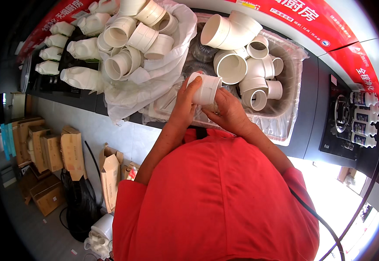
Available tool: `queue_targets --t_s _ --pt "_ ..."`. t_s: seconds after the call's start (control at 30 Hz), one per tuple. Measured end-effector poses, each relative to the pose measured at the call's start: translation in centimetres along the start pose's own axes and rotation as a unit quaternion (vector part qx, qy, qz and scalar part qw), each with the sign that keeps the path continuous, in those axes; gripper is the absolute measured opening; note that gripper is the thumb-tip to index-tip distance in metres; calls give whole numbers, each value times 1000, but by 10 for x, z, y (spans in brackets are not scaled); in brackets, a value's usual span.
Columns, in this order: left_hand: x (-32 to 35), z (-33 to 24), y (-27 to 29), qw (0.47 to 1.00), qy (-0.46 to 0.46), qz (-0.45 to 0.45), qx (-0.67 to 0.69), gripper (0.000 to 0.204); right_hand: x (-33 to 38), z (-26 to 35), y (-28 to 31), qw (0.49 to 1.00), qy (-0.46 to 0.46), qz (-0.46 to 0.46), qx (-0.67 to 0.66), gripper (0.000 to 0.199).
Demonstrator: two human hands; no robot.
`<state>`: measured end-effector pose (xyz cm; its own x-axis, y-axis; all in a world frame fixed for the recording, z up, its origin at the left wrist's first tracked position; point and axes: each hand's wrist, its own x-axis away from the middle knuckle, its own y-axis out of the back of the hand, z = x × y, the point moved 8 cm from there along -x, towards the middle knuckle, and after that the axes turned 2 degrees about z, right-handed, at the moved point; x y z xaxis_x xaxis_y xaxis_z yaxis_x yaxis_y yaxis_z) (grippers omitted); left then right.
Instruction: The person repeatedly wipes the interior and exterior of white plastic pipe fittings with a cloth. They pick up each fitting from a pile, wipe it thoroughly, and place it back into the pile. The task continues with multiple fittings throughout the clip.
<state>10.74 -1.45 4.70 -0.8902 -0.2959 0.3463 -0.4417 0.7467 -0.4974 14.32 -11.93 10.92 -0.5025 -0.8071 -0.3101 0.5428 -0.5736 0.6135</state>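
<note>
A short white plastic pipe fitting (204, 90) is held in front of my chest, lying roughly sideways. My left hand (188, 98) is closed around its left end, thumb over the top. Against its right end and underside rests my right hand (230, 111), fingers curled in. A small dull beige patch shows between these fingers and the fitting, too hidden to name. Just beyond my hands, a plastic-lined tub (290, 106) holds several white pipe fittings, among them a large elbow (233, 31) and a wide ring-ended piece (230, 67).
Left of the tub, a white plastic bag (126, 98) lies open with several fittings piled in it. White jugs (82, 78) stand farther left. Cardboard boxes (72, 150) sit on the floor at left. Bottles (363, 115) stand on the dark counter (304, 130) at right.
</note>
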Motion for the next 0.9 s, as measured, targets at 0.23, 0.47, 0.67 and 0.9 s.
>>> queue_targets --t_s 0.23,0.47,0.67,0.9 --pt "-3 8 0 998 54 27 -16 49 9 -28 -12 979 -123 47 -155 43" --pt "12 -36 -17 957 -238 27 -163 55 8 -23 -7 850 -278 42 -446 43" --pt "7 -24 -15 991 -114 19 -71 48 5 -6 2 993 -53 -29 -99 40" --pt "-6 4 -2 999 -8 -29 12 53 4 -14 -1 998 -39 7 -40 42"
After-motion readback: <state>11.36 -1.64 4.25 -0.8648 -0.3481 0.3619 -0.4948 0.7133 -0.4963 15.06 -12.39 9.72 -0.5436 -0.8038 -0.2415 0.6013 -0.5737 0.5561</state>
